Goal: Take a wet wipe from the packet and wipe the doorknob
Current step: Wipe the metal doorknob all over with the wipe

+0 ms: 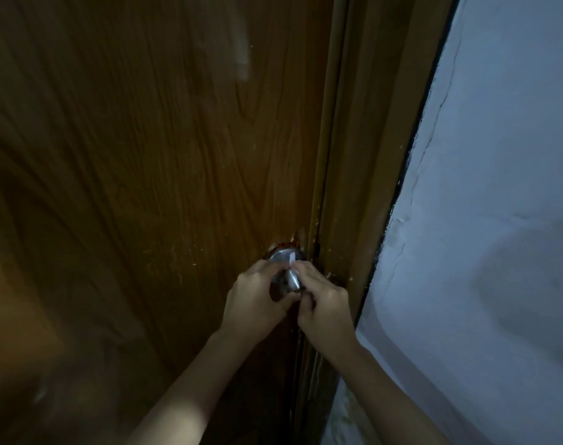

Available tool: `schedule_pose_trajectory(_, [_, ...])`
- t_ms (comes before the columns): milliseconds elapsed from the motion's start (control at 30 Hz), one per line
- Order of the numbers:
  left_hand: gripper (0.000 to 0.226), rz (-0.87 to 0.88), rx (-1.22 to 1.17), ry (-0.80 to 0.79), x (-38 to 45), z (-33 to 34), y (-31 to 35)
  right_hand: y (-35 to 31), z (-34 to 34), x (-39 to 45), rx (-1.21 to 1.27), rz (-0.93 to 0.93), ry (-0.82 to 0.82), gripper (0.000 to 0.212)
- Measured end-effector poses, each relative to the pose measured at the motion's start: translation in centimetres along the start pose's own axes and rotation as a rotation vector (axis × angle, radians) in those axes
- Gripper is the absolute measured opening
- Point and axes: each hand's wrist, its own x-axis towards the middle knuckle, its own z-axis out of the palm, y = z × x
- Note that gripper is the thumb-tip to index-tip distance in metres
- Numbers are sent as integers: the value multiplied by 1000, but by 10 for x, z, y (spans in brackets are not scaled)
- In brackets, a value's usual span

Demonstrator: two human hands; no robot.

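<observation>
A round metal doorknob (289, 277) sticks out of a brown wooden door (151, 162), close to its right edge. My left hand (254, 301) wraps the knob from the left and below. From the right, my right hand (325, 305) pinches a small white wet wipe (292, 261) and presses it on the knob's upper part. Only a corner of the wipe shows above my fingers. Both hands cover most of the knob. The packet is not in view.
The wooden door frame (363, 175) runs down just right of the knob. A pale painted wall (498, 220) with cracks fills the right side. The scene is dim.
</observation>
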Motion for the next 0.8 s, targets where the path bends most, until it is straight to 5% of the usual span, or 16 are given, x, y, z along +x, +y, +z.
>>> schedule_pose_trajectory(300, [51, 42, -31, 19, -5, -1, -6, -4, -2, -2, 544, 566, -85, 39])
schedule_pose_trajectory(433, [51, 44, -10, 22, -4, 1, -8, -10, 8, -12, 691, 733, 98, 28])
schedule_pose_trajectory(800, [39, 81, -104, 115, -21, 1, -4, -23, -15, -28, 683, 654, 385, 16])
